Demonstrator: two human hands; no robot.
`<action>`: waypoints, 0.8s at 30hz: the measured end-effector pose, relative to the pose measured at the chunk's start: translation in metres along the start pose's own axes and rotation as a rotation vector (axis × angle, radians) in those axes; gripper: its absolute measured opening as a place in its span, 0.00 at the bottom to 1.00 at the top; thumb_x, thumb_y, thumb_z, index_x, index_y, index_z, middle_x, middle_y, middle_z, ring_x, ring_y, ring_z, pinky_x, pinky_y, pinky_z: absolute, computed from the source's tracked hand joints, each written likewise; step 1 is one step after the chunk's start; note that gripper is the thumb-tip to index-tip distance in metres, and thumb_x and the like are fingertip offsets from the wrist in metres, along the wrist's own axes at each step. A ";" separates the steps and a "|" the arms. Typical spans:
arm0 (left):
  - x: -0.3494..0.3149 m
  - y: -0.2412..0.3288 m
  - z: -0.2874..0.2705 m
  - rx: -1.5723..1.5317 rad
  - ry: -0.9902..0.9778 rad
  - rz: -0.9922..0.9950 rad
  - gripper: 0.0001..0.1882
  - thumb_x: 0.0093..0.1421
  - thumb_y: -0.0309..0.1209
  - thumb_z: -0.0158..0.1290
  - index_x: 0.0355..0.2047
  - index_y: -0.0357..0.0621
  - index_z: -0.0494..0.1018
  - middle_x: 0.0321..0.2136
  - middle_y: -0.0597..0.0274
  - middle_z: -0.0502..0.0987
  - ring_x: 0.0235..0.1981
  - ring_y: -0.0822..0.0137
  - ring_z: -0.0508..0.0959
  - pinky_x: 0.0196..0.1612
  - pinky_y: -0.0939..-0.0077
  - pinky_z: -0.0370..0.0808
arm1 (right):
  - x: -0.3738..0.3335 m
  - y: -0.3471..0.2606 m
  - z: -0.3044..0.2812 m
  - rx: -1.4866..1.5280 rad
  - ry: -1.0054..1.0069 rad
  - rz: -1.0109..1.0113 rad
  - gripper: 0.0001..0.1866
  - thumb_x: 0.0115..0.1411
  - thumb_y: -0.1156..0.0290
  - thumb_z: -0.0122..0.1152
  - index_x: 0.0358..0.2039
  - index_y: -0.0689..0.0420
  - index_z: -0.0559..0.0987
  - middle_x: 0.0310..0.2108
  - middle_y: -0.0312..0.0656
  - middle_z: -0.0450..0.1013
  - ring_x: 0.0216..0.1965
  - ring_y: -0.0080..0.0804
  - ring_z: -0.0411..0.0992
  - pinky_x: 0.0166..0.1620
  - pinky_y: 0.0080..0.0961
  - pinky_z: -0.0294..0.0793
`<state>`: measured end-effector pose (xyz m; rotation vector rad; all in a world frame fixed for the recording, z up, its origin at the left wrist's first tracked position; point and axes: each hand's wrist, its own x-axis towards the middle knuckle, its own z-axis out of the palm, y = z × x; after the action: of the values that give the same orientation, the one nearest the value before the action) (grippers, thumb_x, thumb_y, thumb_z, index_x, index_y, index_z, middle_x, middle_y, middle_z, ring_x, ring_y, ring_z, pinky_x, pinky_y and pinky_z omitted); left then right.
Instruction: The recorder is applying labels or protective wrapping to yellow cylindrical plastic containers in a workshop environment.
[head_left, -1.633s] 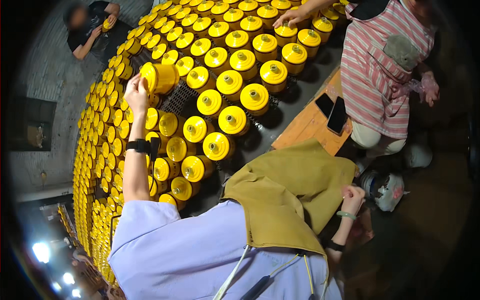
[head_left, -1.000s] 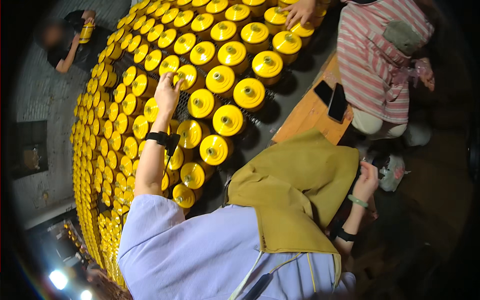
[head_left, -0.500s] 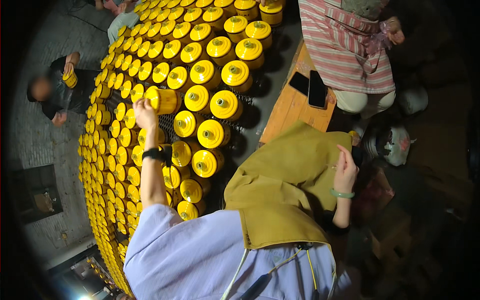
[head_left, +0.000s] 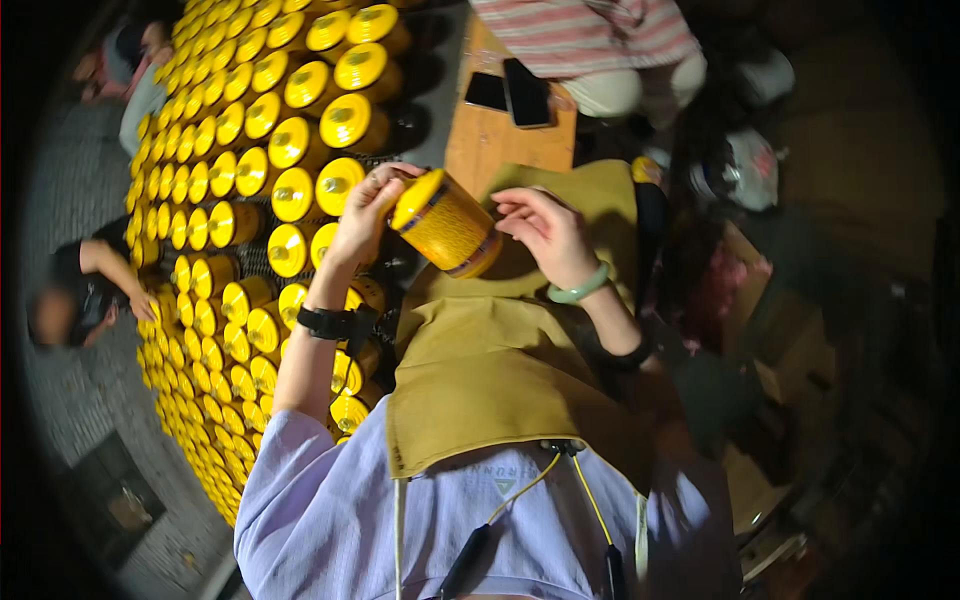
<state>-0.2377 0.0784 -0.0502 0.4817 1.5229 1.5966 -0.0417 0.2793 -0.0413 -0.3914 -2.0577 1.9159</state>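
1. In the head view, the yellow can [head_left: 450, 225] was up off the rows, over the person's lap, tipped with its lid toward the left hand [head_left: 368, 215].
2. The left hand pinched the can at its lid end, with the fingers bent around the edge.
3. The right hand [head_left: 560, 240] was spread a bit, with bent fingers, close to the other side of the can. I could not tell if its fingertips touched it.
4. So I would say the picking up was done. Setting the can down was not done yet.
5. The can looked whole to me, with dark bands near both ends. Fingers covered part of the lid, so I could not tell about its little knob.
6. Lots more stood in the rows of cans [head_left: 287, 250] on the left. I could not tell which ones had been handled and which were left.
7. A worker's hand [head_left: 143, 305] rested by the far edge of the rows.
8. Two phones [head_left: 527, 95] lay on the wooden bench [head_left: 510, 148], past the person's brown apron [head_left: 480, 350].
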 end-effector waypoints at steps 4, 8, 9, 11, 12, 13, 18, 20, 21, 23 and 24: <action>0.028 -0.028 0.042 0.076 -0.190 0.085 0.11 0.68 0.30 0.46 0.40 0.34 0.75 0.46 0.61 0.74 0.47 0.71 0.72 0.54 0.75 0.67 | -0.002 -0.002 -0.004 -0.154 0.015 -0.033 0.20 0.47 0.79 0.72 0.42 0.58 0.78 0.31 0.38 0.71 0.27 0.22 0.71 0.31 0.21 0.71; 0.035 -0.031 0.051 0.124 -0.215 0.109 0.11 0.68 0.29 0.46 0.40 0.33 0.75 0.47 0.59 0.75 0.48 0.69 0.73 0.55 0.73 0.68 | -0.005 0.002 -0.008 -0.212 0.055 -0.009 0.21 0.45 0.80 0.73 0.42 0.58 0.79 0.31 0.32 0.68 0.25 0.18 0.65 0.30 0.15 0.66; 0.036 -0.030 0.052 0.161 -0.219 0.130 0.11 0.68 0.29 0.46 0.41 0.33 0.75 0.46 0.58 0.75 0.48 0.69 0.73 0.55 0.74 0.68 | -0.006 0.003 -0.007 -0.206 0.053 -0.017 0.21 0.45 0.80 0.73 0.42 0.58 0.79 0.31 0.32 0.68 0.25 0.18 0.65 0.30 0.15 0.66; 0.035 -0.029 0.053 0.216 -0.194 0.136 0.12 0.68 0.29 0.47 0.41 0.32 0.75 0.45 0.58 0.76 0.47 0.69 0.74 0.53 0.74 0.69 | -0.008 0.007 -0.006 -0.188 0.096 -0.037 0.18 0.45 0.81 0.73 0.38 0.58 0.80 0.32 0.33 0.68 0.26 0.18 0.66 0.30 0.16 0.67; 0.036 -0.030 0.054 0.269 -0.177 0.144 0.12 0.68 0.29 0.47 0.41 0.32 0.75 0.44 0.57 0.76 0.45 0.69 0.74 0.52 0.75 0.70 | -0.010 0.009 -0.005 -0.187 0.084 -0.042 0.18 0.45 0.81 0.73 0.38 0.58 0.80 0.32 0.33 0.68 0.26 0.18 0.66 0.30 0.16 0.67; 0.036 -0.030 0.055 0.270 -0.169 0.138 0.12 0.68 0.29 0.47 0.41 0.32 0.75 0.44 0.57 0.76 0.45 0.69 0.74 0.52 0.75 0.70 | -0.011 0.011 -0.004 -0.191 0.100 -0.054 0.16 0.45 0.81 0.72 0.37 0.59 0.81 0.32 0.33 0.68 0.27 0.18 0.66 0.30 0.16 0.67; 0.037 -0.030 0.063 0.306 -0.118 0.127 0.12 0.67 0.29 0.49 0.41 0.31 0.75 0.40 0.57 0.78 0.41 0.71 0.75 0.49 0.76 0.71 | -0.015 0.017 -0.006 -0.177 0.114 -0.121 0.12 0.47 0.82 0.71 0.33 0.60 0.81 0.34 0.34 0.68 0.28 0.18 0.68 0.31 0.17 0.69; 0.037 -0.029 0.065 0.286 -0.104 0.106 0.12 0.67 0.29 0.49 0.41 0.31 0.75 0.39 0.57 0.78 0.41 0.71 0.75 0.49 0.76 0.71 | -0.015 0.016 -0.009 -0.234 0.106 -0.125 0.12 0.46 0.80 0.71 0.32 0.59 0.79 0.33 0.36 0.69 0.28 0.25 0.71 0.32 0.24 0.72; 0.037 -0.028 0.066 0.328 -0.101 0.118 0.12 0.67 0.30 0.49 0.40 0.31 0.75 0.39 0.57 0.78 0.40 0.71 0.75 0.47 0.77 0.72 | -0.014 0.015 -0.011 -0.226 0.087 -0.154 0.12 0.46 0.80 0.71 0.32 0.59 0.79 0.33 0.36 0.69 0.28 0.25 0.71 0.32 0.24 0.72; 0.038 -0.026 0.068 0.369 -0.097 0.133 0.12 0.67 0.30 0.50 0.40 0.31 0.75 0.38 0.57 0.79 0.39 0.72 0.75 0.46 0.77 0.72 | -0.013 0.010 -0.015 -0.188 0.072 -0.003 0.11 0.46 0.80 0.70 0.30 0.59 0.78 0.34 0.38 0.69 0.31 0.30 0.72 0.34 0.27 0.72; 0.038 -0.025 0.069 0.364 -0.084 0.132 0.12 0.67 0.30 0.50 0.40 0.31 0.75 0.37 0.57 0.79 0.38 0.73 0.75 0.45 0.77 0.73 | -0.012 0.008 -0.016 -0.195 0.059 0.013 0.11 0.46 0.80 0.70 0.30 0.59 0.78 0.34 0.38 0.69 0.31 0.30 0.72 0.34 0.27 0.72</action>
<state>-0.1986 0.1479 -0.0719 0.8553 1.7538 1.3773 -0.0249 0.2897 -0.0491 -0.5005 -2.2155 1.6944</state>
